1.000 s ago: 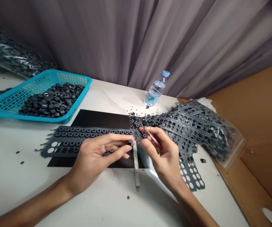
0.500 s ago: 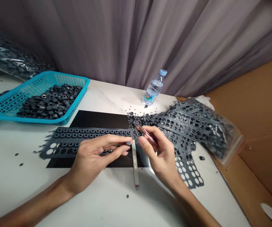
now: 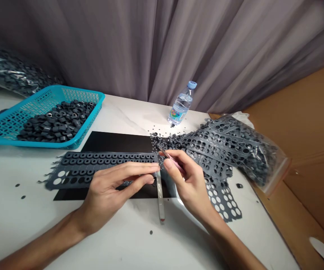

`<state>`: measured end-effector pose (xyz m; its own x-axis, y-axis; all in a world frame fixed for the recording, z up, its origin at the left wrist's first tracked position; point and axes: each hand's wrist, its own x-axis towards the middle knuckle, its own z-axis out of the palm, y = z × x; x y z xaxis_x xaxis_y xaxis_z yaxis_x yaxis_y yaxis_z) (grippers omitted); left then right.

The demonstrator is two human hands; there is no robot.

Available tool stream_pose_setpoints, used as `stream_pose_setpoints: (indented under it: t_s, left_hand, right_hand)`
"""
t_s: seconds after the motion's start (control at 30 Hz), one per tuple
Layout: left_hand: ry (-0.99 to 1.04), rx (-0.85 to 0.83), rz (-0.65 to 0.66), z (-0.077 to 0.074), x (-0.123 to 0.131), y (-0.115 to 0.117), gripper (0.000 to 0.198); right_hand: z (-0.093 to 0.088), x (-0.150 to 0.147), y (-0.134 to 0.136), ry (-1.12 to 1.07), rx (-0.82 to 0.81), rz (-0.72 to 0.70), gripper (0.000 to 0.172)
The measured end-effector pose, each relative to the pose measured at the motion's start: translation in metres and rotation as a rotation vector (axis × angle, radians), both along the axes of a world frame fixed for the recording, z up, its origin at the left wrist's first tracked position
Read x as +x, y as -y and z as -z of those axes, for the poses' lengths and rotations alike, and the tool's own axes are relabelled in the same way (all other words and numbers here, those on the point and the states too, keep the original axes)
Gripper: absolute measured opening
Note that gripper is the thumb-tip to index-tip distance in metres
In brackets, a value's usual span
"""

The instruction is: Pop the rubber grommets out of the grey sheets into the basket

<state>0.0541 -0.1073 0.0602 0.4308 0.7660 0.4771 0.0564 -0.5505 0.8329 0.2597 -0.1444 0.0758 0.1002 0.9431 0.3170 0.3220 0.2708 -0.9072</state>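
My left hand [image 3: 113, 191] is closed in a pinch over the right end of a dark grey rubber sheet [image 3: 113, 160] with rows of round ring parts. The small rubber ring seen between its thumb and fingers half a second ago is now mostly hidden by the fingers. My right hand [image 3: 188, 182] grips pink-handled tweezers [image 3: 175, 162], their dark tip pointing up and left, close to my left fingertips. The sheet lies on a black mat [image 3: 116, 140]. Below my fingertips lies a slim pale stick [image 3: 161, 204] with a reddish end.
A blue basket [image 3: 95, 116] of loose rubber rings [image 3: 57, 122] stands at left, a bulging clear bag [image 3: 12, 69] behind it. Tiny black discs lie scattered near a water bottle [image 3: 181, 105]. Punched sheets [image 3: 223, 197] and a zip bag [image 3: 263, 165] lie at right.
My right hand has moved slightly left, bringing the tweezers nearer my left fingertips. The left fingers now cover the ring that showed before. The whole view has shifted slightly.
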Motion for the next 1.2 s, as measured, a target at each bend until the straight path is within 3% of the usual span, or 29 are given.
stream_pose_setpoints:
  t_s: [0.7, 1.07, 1.2]
  left_hand:
    - [-0.03, 0.082, -0.034, 0.0001, 0.0017, -0.0024, 0.028]
    - [-0.003, -0.088, -0.038, -0.0001, 0.0027, -0.0011, 0.024]
    - [0.017, -0.389, 0.049, 0.0039, 0.0053, -0.006, 0.018]
  right_hand:
    - [0.0017, 0.0015, 0.0041, 0.058, -0.026, -0.016, 0.016]
    - [-0.0011, 0.0015, 0.0034, 0.061, -0.014, -0.008, 0.015]
    - [-0.0026, 0.0002, 0.0049, 0.046, -0.041, -0.027, 0.016]
